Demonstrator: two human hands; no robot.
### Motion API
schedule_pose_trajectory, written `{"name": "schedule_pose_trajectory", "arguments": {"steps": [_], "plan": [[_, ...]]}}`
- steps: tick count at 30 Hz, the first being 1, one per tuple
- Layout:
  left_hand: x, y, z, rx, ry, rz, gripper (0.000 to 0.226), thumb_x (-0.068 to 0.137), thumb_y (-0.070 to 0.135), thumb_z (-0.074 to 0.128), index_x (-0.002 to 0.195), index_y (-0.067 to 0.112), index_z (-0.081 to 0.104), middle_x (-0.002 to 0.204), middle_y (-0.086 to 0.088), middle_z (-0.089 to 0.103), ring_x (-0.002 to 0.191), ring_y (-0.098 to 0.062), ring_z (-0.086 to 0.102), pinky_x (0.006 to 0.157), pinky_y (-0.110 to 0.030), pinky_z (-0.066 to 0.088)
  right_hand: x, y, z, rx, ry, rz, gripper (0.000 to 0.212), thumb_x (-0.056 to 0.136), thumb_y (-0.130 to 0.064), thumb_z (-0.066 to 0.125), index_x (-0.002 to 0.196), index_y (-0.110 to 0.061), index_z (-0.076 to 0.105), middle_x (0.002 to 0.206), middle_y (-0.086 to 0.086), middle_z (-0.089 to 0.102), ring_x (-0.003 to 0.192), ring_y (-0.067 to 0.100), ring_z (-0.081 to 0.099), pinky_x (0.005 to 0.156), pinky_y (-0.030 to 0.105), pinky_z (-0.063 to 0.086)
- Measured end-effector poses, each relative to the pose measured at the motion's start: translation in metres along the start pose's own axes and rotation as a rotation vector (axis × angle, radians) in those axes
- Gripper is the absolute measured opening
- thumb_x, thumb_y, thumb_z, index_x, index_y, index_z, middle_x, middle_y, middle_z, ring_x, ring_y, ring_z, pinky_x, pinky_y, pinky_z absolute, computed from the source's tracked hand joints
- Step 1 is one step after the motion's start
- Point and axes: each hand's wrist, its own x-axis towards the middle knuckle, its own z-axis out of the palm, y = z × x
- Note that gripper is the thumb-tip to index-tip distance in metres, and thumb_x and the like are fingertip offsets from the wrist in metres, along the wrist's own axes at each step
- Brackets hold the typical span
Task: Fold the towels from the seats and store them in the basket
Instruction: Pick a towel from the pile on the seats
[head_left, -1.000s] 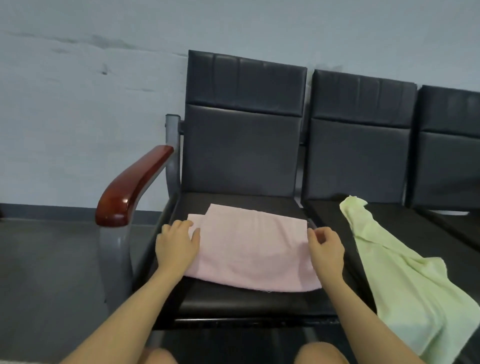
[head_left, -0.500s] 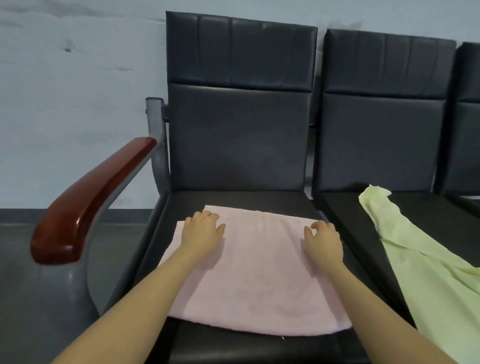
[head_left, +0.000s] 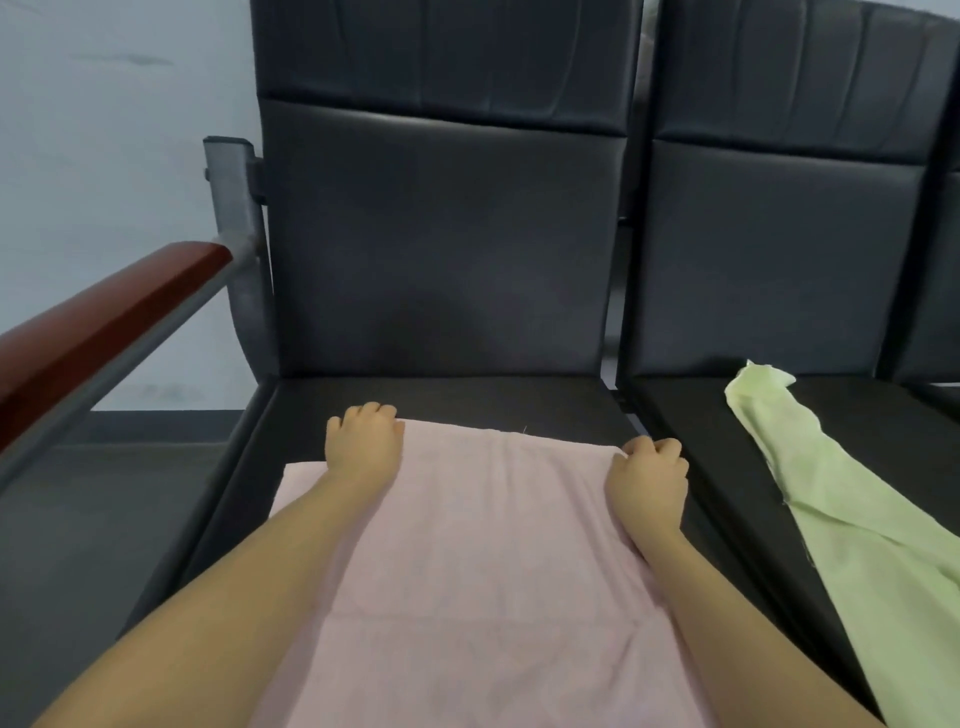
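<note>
Towel (head_left: 488, 561), the pink one, lies flat on the left seat (head_left: 457, 400) under both my hands. I see my left hand (head_left: 363, 441) at its far left corner, fingers curled over the edge, and my right hand (head_left: 647, 475) at the far right corner, fingers curled onto the cloth. Green towel (head_left: 852, 545) drapes over the next seat (head_left: 691, 421).

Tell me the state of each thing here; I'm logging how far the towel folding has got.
pink towel: spread flat on the left seat, partly folded, far edge held by both hands.
green towel: unfolded, crumpled, draped over the next seat.
left hand: fingers curled over the towel's far left corner.
right hand: fingers curled, gripping the far right corner.
basket: not in view.
</note>
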Motion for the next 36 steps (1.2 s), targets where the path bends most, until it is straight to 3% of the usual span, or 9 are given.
{"name": "schedule_pose_trajectory", "arguments": {"steps": [4, 9, 13, 15, 20, 24, 27, 32, 36], "plan": [[0.002, -0.001, 0.004, -0.03, 0.034, -0.049, 0.033, 0.101, 0.024, 0.038, 0.13, 0.018, 0.051, 0.128, -0.005, 0.049, 0.115, -0.025, 0.044, 0.093, -0.035, 0.035, 0.001, 0.001, -0.001, 0.045, 0.016, 0.018, 0.018, 0.097, -0.02, 0.049, 0.108, -0.012, 0.059, 0.117, 0.01, 0.051, 0.107, 0.028, 0.045, 0.095, 0.039, 0.03], [-0.005, -0.003, -0.007, -0.111, 0.133, -0.101, 0.019, 0.093, 0.007, 0.048, 0.102, 0.016, 0.062, 0.107, -0.004, 0.048, 0.099, -0.025, 0.041, 0.085, -0.032, 0.036, -0.009, -0.007, -0.011, 0.238, 0.118, -0.051, 0.011, 0.094, -0.015, 0.047, 0.095, -0.019, 0.057, 0.095, -0.002, 0.054, 0.087, 0.02, 0.05, 0.086, 0.033, 0.021], [-0.022, -0.004, -0.027, -0.286, 0.187, -0.11, 0.019, 0.092, 0.005, 0.042, 0.094, 0.019, 0.054, 0.095, -0.001, 0.058, 0.089, -0.025, 0.05, 0.083, -0.037, 0.042, -0.023, -0.017, -0.028, 0.56, 0.088, -0.078, 0.017, 0.092, -0.009, 0.049, 0.093, -0.022, 0.059, 0.101, -0.003, 0.052, 0.089, 0.018, 0.052, 0.086, 0.027, 0.037], [-0.035, -0.008, -0.04, -0.467, 0.244, -0.116, 0.019, 0.096, 0.011, 0.04, 0.097, 0.017, 0.058, 0.092, 0.0, 0.063, 0.087, -0.028, 0.054, 0.079, -0.043, 0.047, -0.029, -0.024, -0.037, 0.708, 0.051, -0.102, 0.018, 0.091, -0.007, 0.052, 0.096, -0.023, 0.06, 0.102, -0.004, 0.056, 0.092, 0.014, 0.055, 0.079, 0.021, 0.044], [-0.067, -0.019, -0.064, -0.602, 0.395, -0.154, 0.022, 0.096, 0.02, 0.05, 0.113, 0.013, 0.063, 0.104, -0.007, 0.066, 0.097, -0.029, 0.058, 0.081, -0.038, 0.046, -0.039, -0.031, -0.049, 0.766, 0.053, -0.094, 0.018, 0.092, -0.011, 0.052, 0.102, -0.022, 0.062, 0.103, 0.0, 0.064, 0.096, 0.014, 0.058, 0.081, 0.025, 0.045], [-0.09, -0.031, -0.074, -0.721, 0.433, -0.254, 0.014, 0.093, 0.018, 0.053, 0.099, 0.013, 0.066, 0.097, -0.006, 0.067, 0.09, -0.028, 0.058, 0.075, -0.034, 0.044, -0.05, -0.037, -0.055, 0.712, 0.054, -0.025, 0.017, 0.091, -0.013, 0.054, 0.101, -0.02, 0.065, 0.101, 0.0, 0.065, 0.089, 0.014, 0.059, 0.076, 0.028, 0.045], [-0.103, -0.045, -0.08, -0.603, 0.452, -0.342, 0.014, 0.093, 0.019, 0.053, 0.096, 0.015, 0.066, 0.094, -0.008, 0.067, 0.087, -0.031, 0.056, 0.072, -0.035, 0.042, -0.056, -0.041, -0.056, 0.574, 0.031, 0.015, 0.021, 0.092, -0.013, 0.051, 0.107, -0.017, 0.065, 0.1, -0.001, 0.065, 0.086, 0.018, 0.059, 0.075, 0.031, 0.044], [-0.107, -0.058, -0.063, -0.27, 0.27, -0.251, 0.015, 0.094, 0.02, 0.053, 0.096, 0.013, 0.066, 0.094, -0.007, 0.069, 0.09, -0.03, 0.059, 0.077, -0.034, 0.033, -0.063, -0.043, -0.039, 0.295, -0.118, 0.016, 0.021, 0.089, -0.008, 0.045, 0.095, -0.019, 0.062, 0.081, -0.003, 0.058, 0.076, 0.018, 0.049, 0.081, 0.032, 0.033], [-0.097, -0.063, -0.053, -0.282, 0.236, -0.231, 0.015, 0.095, 0.015, 0.051, 0.1, 0.012, 0.065, 0.102, -0.007, 0.065, 0.093, -0.029, 0.057, 0.082, -0.034, 0.031, -0.06, -0.036, -0.024, 0.201, -0.123, 0.036, 0.023, 0.088, -0.007, 0.043, 0.09, -0.02, 0.062, 0.072, -0.005, 0.057, 0.071, 0.016, 0.047, 0.077, 0.031, 0.019]]}}
